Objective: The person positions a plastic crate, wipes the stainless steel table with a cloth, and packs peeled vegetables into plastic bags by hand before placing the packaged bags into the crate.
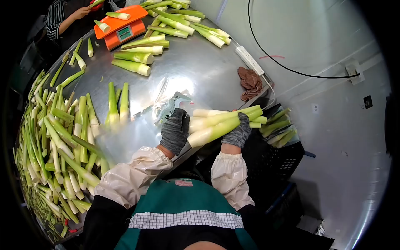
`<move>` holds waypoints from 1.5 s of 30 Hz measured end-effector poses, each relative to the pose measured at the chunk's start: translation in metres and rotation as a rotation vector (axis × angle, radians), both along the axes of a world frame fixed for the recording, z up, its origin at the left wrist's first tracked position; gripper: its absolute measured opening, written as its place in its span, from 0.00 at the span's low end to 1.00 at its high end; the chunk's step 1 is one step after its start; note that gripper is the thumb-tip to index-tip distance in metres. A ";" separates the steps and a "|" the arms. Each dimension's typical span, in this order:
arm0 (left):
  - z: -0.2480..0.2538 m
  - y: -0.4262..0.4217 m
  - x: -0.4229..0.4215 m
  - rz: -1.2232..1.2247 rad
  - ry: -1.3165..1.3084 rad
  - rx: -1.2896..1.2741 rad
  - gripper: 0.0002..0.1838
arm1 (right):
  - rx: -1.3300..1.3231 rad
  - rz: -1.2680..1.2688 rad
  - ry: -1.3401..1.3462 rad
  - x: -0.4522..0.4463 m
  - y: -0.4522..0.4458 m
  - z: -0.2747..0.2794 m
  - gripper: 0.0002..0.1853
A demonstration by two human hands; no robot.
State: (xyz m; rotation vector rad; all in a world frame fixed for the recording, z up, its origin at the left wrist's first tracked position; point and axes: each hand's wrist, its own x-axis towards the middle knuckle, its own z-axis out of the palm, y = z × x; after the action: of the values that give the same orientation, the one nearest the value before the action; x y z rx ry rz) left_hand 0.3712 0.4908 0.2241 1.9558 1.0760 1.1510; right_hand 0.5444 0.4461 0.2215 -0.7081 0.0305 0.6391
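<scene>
"Stalks (218,125), at least 3 of them: where are they?"

"Off the tabletop (193,62), bundled across its near edge, white ends pointing left."

"How are the hands set?"

"Right hand (237,132) wraps the green ends, probably to keep the bundle together. Left hand (175,131) sits curled at the white ends, beside the printed plastic film (170,109). I can't tell how tightly it's closed or what it grips. Perhaps it steadies the white ends or the film."

"Where's the room to move?"

"Bare metal shows beyond the film, towards the orange scale (139,13) by the far edge. Leftward is tighter: the pile (61,138) crowds the left edge. At the right edge lie a brown cloth (249,83) and a power strip (248,59)."

"And past the right hand?"

"A black crate (287,160), lower than the near edge, with more green stalks (277,127) beside the bundle's tips. I'd judge a rightward swing snug there."
</scene>
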 end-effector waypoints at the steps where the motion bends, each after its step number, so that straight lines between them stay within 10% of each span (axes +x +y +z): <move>1: -0.002 0.000 0.001 -0.004 0.018 0.005 0.05 | -0.036 -0.060 -0.010 0.002 0.004 -0.001 0.23; 15: -0.024 -0.008 0.009 0.078 -0.208 -0.172 0.04 | 0.025 0.111 0.313 -0.001 0.029 -0.052 0.19; 19: -0.047 0.007 0.001 0.115 -0.173 -0.195 0.02 | -0.044 0.099 0.016 -0.008 0.049 -0.092 0.23; 27: -0.058 0.023 -0.019 0.103 -0.009 -0.133 0.07 | -0.313 0.713 0.557 -0.022 0.020 -0.048 0.26; 37: -0.054 0.003 -0.039 0.083 0.526 0.048 0.11 | -0.241 0.466 0.255 -0.033 0.019 -0.086 0.24; 45: -0.081 -0.011 -0.033 0.166 0.170 0.089 0.17 | -0.335 0.507 0.291 -0.055 0.014 -0.072 0.22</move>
State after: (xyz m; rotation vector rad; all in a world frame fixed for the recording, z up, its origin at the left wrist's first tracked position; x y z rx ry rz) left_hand 0.3379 0.4796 0.1431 2.0957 1.3181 1.1525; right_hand 0.4895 0.4597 0.1496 -0.9502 0.2373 1.2400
